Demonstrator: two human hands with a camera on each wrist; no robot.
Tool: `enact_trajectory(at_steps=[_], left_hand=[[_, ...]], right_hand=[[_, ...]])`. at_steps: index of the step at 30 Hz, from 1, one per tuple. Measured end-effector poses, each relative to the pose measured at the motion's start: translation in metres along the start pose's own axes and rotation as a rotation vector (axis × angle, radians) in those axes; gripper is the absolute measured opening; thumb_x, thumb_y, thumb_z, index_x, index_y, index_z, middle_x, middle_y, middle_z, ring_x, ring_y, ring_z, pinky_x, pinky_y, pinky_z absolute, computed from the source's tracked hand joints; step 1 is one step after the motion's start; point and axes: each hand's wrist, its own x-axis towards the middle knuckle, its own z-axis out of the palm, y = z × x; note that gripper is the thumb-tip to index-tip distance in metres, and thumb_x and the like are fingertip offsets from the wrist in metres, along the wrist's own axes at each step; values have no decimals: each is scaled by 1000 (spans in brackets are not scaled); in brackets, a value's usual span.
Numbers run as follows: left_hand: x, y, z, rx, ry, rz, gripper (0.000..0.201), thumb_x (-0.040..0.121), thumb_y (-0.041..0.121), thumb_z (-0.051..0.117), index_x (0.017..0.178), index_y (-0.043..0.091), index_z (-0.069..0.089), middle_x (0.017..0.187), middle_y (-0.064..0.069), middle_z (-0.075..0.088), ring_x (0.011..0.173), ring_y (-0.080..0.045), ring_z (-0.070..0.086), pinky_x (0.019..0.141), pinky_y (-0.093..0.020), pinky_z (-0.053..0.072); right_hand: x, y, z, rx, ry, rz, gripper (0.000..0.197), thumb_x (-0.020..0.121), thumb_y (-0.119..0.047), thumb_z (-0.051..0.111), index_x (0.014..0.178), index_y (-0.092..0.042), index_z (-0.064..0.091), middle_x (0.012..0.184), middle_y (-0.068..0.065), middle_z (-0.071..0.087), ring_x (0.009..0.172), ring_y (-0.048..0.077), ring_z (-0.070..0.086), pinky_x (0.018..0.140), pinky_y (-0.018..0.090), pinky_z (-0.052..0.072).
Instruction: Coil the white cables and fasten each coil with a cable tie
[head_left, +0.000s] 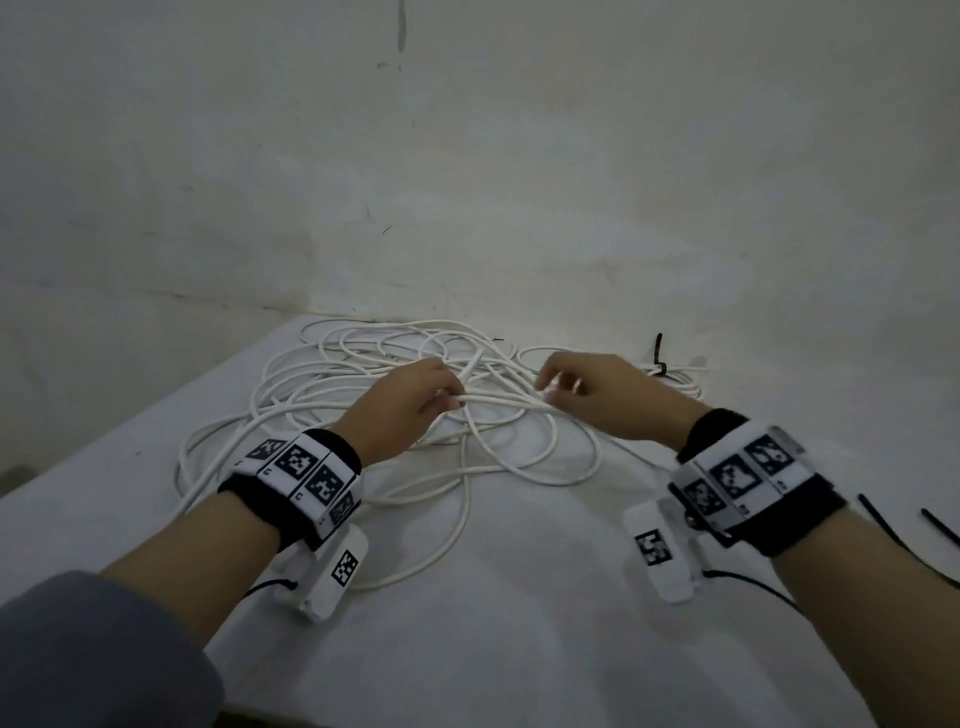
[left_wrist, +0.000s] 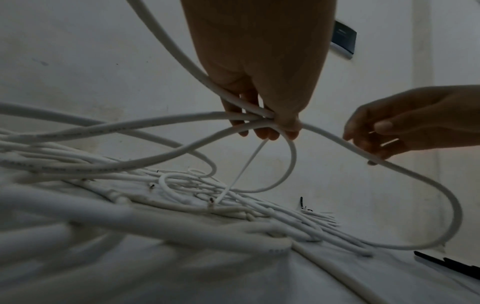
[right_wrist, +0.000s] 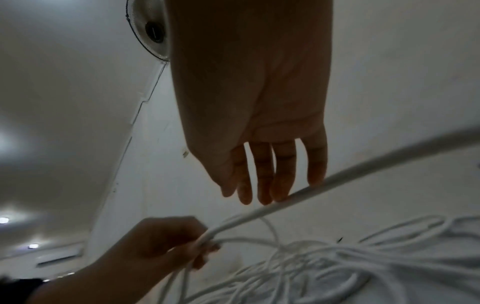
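White cables (head_left: 363, 374), left hand (head_left: 400, 410) gripping loops, right hand (head_left: 597, 395) touching.

Left hand (left_wrist: 262, 82) reaching down from the top edge, gripping several gathered strands of white cable (left_wrist: 166, 123) at the fingertips. One strand running rightward, touching the fingers of the right hand (left_wrist: 405, 127), then curving down in a wide loop. Loose cable lying tangled across the white bench (left_wrist: 337, 288). Black cable ties (left_wrist: 449, 265) resting at the lower right edge, partly cropped.
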Motion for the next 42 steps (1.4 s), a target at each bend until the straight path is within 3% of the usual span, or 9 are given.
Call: enact_trajectory(at_steps=[4,11,14,19,29,33,36,39,42], left_hand=[[1,3,-1,1,27,18,9,89,9,63,91,3,68,84,-9,58,71,-13,45,68,-5,33],[-9,-11,-14,-39,-3,-45,26,87,-1,61,111,9,63,99,4,57,85,-11,50,75,-12,37],[-15,-23,-30,-12,-73,-144,36,90,-2,52,117,21,59,103,9,60,88,-10,57,78,-20,44],[-27,-45,-43,-51,-187,-244,54,91,-2,53,96,52,51,94,12,61,84,-4,61,74,-20,48],[-31,-34,-32,-185,-114,-192,15,91,18,62,100,29,59,104,11,50,98,2,52,80,-3,36],[-26,-30,-30,-45,-121,-114,16,86,21,68,81,28,54,94,1,53,90,-14,51,84,-26,42],[-22,-26,-34,-76,-40,-131,9,90,16,63,82,16,57,83,-4,61,78,-22,56,73,-33,45],[-17,-21,-41,-49,14,-91,6,92,12,59,86,11,62,80,-3,62,75,-21,57,70,-32,45],[-12,-18,-51,-97,102,-55,9,93,5,54,88,7,61,78,0,60,72,-14,55,67,-26,45]], right_hand=[[27,-32,38,-3,2,-54,18,91,-31,62,99,-15,62,90,0,56,84,16,53,74,28,40],[44,-35,50,156,167,-43,4,92,-12,58,88,-11,58,84,3,58,77,18,50,66,27,34],[46,-24,36,188,328,-32,10,92,-10,57,85,-16,54,83,3,56,74,17,47,65,21,35],[45,-10,10,274,530,35,10,96,-12,52,86,-13,50,71,-3,50,62,5,43,56,9,33],[52,-6,-2,354,718,88,7,99,-13,47,93,-11,51,72,-5,50,65,7,45,57,6,35],[53,-12,4,230,639,86,8,100,-11,43,99,-10,51,74,0,49,65,18,48,56,12,33],[52,-27,11,-92,601,101,35,92,-2,47,124,-13,53,110,13,49,96,34,52,84,40,42],[51,-49,13,-386,474,-61,52,83,-6,58,132,-21,51,133,12,44,125,33,39,105,61,21],[55,-71,20,-481,162,-235,31,92,-26,56,123,-21,54,124,2,49,128,23,36,110,64,0]])
